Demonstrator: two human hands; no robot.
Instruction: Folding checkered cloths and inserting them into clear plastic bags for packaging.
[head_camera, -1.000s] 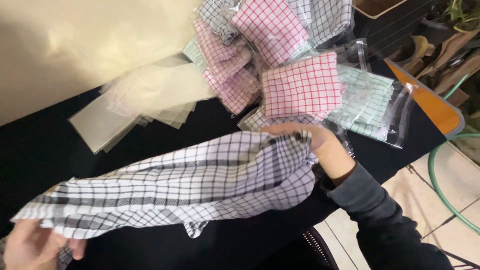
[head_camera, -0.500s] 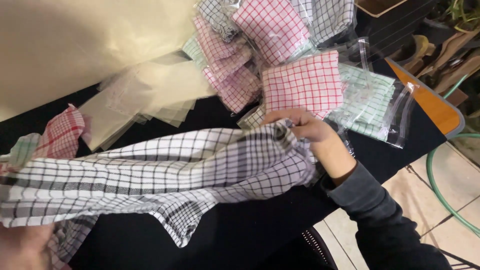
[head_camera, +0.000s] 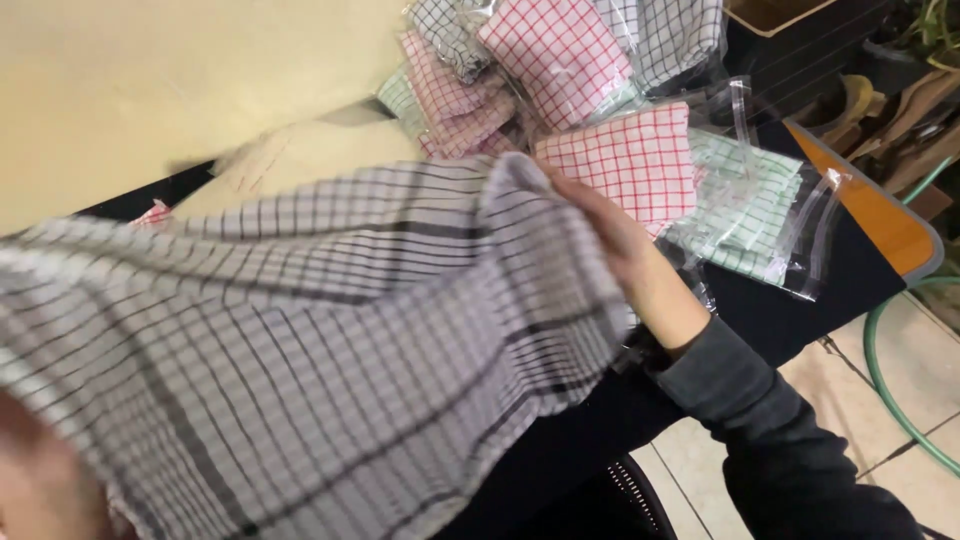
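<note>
Looking down from head height, tilting forward and a little to the right over a dark table (head_camera: 790, 320). Sitting very close to the checked cloth (head_camera: 300, 360), which is filling the lower left of the view and blurring there, probably from nearness. Catching the right hand (head_camera: 610, 235) near the middle and only a blurred edge of the left hand (head_camera: 40, 480) at the bottom corner. Reaching as far as bagged cloths (head_camera: 640, 160) at the top and floor tiles (head_camera: 900, 400) at the right.
</note>
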